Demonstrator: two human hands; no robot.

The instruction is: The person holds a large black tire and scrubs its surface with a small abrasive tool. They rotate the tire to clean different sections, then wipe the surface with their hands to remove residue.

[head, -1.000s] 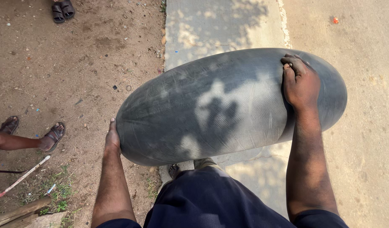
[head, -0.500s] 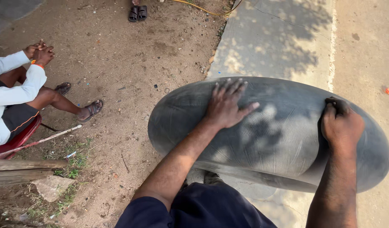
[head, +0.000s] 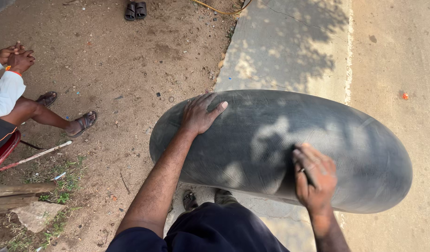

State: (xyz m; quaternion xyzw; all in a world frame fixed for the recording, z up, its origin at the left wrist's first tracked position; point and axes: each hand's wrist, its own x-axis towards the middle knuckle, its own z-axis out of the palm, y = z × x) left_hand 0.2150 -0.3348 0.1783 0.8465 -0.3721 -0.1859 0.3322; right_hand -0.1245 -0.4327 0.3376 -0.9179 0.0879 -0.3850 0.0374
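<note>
Moved: the right hand [head: 314, 179] has slid from the tube's far right rim to its near face at 5 o'clock; the left hand [head: 199, 113] has stayed on top.
Inner tube [head: 280, 147]: big, black, inflated, standing upright over the concrete strip [head: 285, 51], against the person's legs.
Left fingers: spread flat, pressing at 10 o'clock, likely steadying it.
Right fingers: curled, pinching something small and dark; what, I cannot tell.
Bystander [head: 9, 93]: seated at 9 o'clock.
</note>
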